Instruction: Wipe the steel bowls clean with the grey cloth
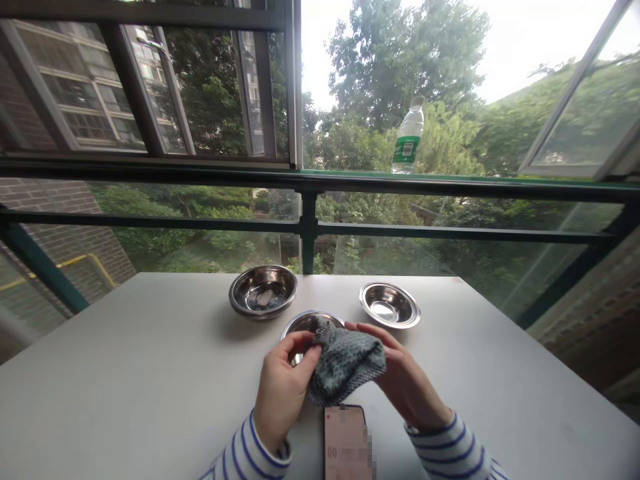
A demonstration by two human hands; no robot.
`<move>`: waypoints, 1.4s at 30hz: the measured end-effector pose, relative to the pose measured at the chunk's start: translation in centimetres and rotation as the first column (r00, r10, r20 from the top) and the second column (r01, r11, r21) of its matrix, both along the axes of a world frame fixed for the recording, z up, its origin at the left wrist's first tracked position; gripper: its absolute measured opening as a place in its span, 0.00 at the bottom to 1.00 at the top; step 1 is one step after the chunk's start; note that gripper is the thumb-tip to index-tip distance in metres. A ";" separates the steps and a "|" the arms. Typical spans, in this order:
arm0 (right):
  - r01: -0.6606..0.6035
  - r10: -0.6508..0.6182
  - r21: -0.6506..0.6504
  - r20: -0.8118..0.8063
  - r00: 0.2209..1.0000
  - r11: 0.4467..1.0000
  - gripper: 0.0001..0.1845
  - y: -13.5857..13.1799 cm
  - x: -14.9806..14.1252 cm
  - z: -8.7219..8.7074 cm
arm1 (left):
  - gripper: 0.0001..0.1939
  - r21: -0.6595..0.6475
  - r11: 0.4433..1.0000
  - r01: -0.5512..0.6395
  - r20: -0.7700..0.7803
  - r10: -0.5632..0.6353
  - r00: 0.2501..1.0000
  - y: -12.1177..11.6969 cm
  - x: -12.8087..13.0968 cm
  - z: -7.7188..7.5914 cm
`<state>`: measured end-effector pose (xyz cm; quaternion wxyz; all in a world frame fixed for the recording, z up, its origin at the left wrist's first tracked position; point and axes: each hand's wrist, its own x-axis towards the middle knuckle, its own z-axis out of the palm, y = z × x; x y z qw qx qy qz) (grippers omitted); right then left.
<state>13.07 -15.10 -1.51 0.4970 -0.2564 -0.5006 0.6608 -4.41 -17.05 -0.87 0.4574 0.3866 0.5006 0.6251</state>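
White tabletop (165, 373), cloth (347, 363) (grey) between left hand (281, 387) and right hand (407, 380)

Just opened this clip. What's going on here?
A person pinches a gray cloth in the left hand, with the right hand at its other side, that grip partly hidden. The cloth partly covers the view of a middle metal bowl; contact is unclear. Two more metal bowls sit farther back on the white table, and a phone lies nearer the person.
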 end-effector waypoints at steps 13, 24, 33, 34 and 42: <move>0.233 -0.235 0.036 0.111 0.966 0.972 0.23 -0.3 -1.9 0.8 | 0.20 0.016 0.986 -0.166 0.100 0.164 0.981 -0.3 -1.1 0.6; 0.114 -0.269 0.384 0.382 0.884 0.916 0.14 -1.5 -2.9 3.1 | 0.25 0.156 0.977 0.148 -0.317 -0.092 0.944 -0.9 -0.9 0.6; 0.061 -0.303 0.470 0.459 0.835 0.881 0.25 -0.9 -2.0 3.8 | 0.18 0.115 0.886 0.449 0.081 -0.459 0.885 -0.1 -1.3 1.4; 0.015 -0.215 0.395 0.468 0.857 0.919 0.30 -0.7 -1.7 3.9 | 0.17 0.122 0.874 0.471 0.030 -0.477 0.878 -0.1 -1.4 1.6; -0.130 -0.014 0.277 0.462 0.887 0.952 0.19 -0.2 -1.3 3.7 | 0.16 0.093 0.898 0.430 -0.365 -0.371 0.854 0.0 -1.9 2.5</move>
